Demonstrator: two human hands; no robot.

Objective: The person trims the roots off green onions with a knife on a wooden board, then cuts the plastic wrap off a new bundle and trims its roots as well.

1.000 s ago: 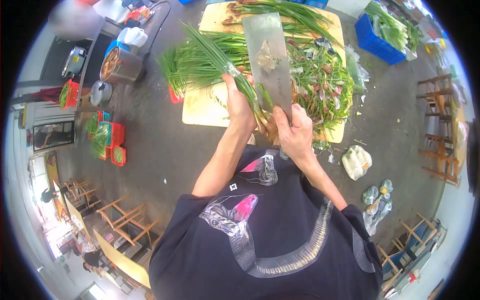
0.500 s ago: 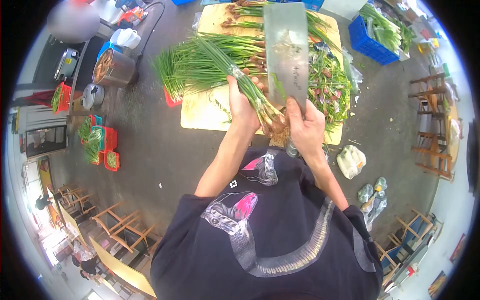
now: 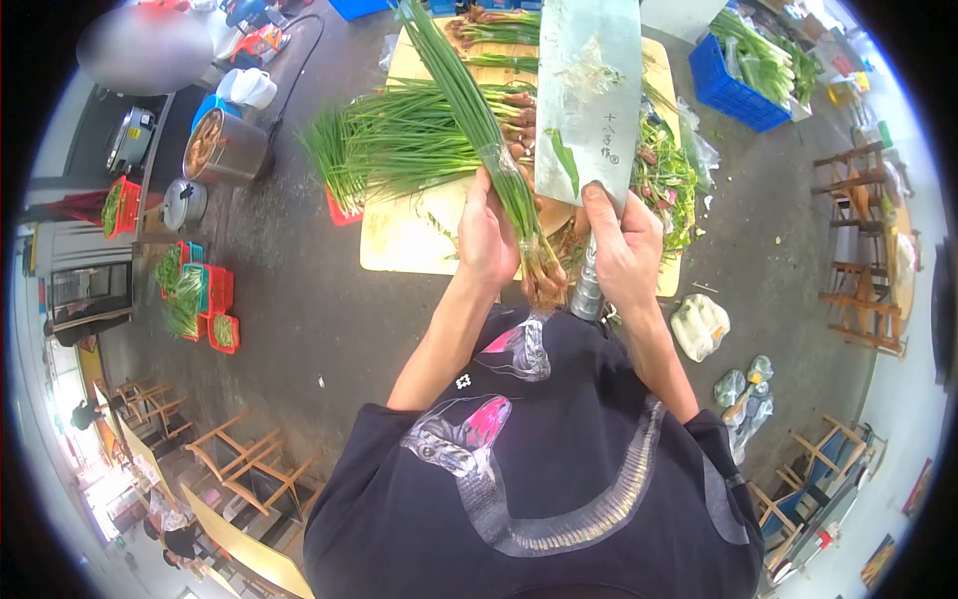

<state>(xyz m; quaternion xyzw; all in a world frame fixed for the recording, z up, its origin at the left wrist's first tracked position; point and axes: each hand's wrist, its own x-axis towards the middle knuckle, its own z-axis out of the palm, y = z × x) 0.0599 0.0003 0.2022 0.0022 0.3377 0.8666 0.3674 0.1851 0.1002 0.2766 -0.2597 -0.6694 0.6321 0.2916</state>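
My left hand (image 3: 487,242) is closed around a bunch of scallions (image 3: 514,200), its leaves pointing up and away and its root ends hanging low near my shirt. A clear band or wrap circles the bunch. In my right hand (image 3: 626,248) is the handle of a cleaver (image 3: 587,120), its broad blade upright, with a green leaf scrap and pale bits stuck on it. Behind my hands, more scallions (image 3: 419,130) lie across a pale tabletop (image 3: 399,245). Leafy trimmings (image 3: 669,185) are heaped at its right, partly hidden by the blade.
A blue crate (image 3: 733,90) of leafy vegetables stands at the far right. On the floor are a white bag (image 3: 701,326) and several smaller bags (image 3: 746,399). A steel pot (image 3: 235,145) and red baskets (image 3: 222,285) stand left. Wooden chairs (image 3: 249,449) are lower left.
The scallion bunch has swung more upright, its root ends dropping slightly. The cleaver has moved a little to the right, and its blade now looks larger. Both hands keep their hold.
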